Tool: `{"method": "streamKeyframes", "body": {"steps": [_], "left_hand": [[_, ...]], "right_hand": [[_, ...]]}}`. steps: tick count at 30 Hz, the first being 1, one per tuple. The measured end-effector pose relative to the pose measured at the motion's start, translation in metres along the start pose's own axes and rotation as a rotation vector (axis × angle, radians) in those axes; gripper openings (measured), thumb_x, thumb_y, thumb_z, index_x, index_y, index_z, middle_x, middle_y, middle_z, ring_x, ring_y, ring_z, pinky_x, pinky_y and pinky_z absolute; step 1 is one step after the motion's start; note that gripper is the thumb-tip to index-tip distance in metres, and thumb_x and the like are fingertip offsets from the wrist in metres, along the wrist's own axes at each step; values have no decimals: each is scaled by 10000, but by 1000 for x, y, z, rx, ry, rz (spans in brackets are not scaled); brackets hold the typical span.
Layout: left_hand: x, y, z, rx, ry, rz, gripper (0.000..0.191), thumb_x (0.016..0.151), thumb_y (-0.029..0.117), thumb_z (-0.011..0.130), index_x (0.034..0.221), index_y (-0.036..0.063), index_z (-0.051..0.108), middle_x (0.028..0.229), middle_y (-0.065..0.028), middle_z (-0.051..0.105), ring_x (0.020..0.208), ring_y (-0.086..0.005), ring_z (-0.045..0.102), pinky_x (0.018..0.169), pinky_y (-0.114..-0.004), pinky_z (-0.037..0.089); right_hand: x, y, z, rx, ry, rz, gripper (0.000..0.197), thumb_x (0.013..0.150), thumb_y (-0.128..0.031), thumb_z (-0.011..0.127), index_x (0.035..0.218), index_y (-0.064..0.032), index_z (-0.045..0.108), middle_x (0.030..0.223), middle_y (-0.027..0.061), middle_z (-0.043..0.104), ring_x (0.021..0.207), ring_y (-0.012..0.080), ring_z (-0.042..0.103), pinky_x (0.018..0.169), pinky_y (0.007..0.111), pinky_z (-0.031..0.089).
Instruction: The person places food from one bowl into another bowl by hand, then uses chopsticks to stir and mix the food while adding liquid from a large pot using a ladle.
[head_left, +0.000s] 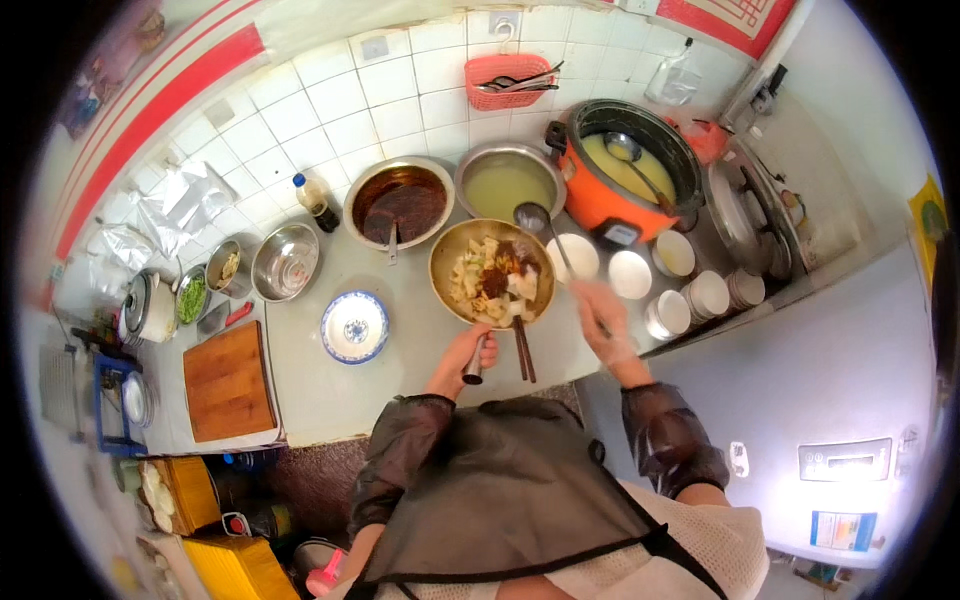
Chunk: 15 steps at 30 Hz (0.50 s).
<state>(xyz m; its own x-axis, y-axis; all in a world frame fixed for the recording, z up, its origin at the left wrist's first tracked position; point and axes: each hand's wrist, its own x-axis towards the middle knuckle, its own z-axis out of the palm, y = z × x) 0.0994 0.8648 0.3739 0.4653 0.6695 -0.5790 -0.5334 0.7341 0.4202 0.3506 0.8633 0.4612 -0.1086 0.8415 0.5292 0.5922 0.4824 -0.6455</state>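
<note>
My left hand (459, 358) grips the metal handle (474, 361) of a brass-coloured pan (436, 281). In the pan lies mixed food (491, 274): pale chopped pieces, a dark red-brown sauce and white chunks. A pair of dark chopsticks (523, 352) leans out over the pan's near rim. My right hand (604, 319), slightly blurred, holds a ladle by its long handle. The ladle's dark bowl (532, 217) is over the pan's far right rim, close to a steel basin (555, 161) of pale greenish liquid; its contents cannot be made out.
Behind the pan stand a basin of dark red sauce (401, 199) and an orange cooker (600, 199) holding yellowish liquid and a ladle. White bowls (630, 274) crowd the right. Leftward are a blue-rimmed plate (355, 328), a steel bowl (286, 262), a cleaver (214, 320) and a wooden cutting board (227, 381).
</note>
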Motion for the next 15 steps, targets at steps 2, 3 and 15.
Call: {"method": "streamKeyframes", "body": {"steps": [2,3,15], "left_hand": [[-17,4,-8,-62,-20,27,177,924,181,473,821,44,431,662,-27,446,474,-96,385,404,-243,328],[-25,5,-5,-70,-10,35,177,924,181,473,821,44,431,662,-27,446,474,-96,385,404,-243,328],[-144,29,-77,-253,189,334,210,964,203,425,819,51,430,670,-7,431,471,-67,362,385,-213,311]], "right_hand": [[31,19,29,-153,-41,-253,188,899,-45,534,1064,-4,614,969,152,620,902,276,607,775,331,477],[43,46,46,-178,-9,-197,194,891,-50,548,1069,-9,613,980,151,618,915,282,603,781,352,476],[-4,-18,192,253,-233,4,253,818,-103,645,1052,-31,580,857,95,576,767,219,563,696,333,463]]}}
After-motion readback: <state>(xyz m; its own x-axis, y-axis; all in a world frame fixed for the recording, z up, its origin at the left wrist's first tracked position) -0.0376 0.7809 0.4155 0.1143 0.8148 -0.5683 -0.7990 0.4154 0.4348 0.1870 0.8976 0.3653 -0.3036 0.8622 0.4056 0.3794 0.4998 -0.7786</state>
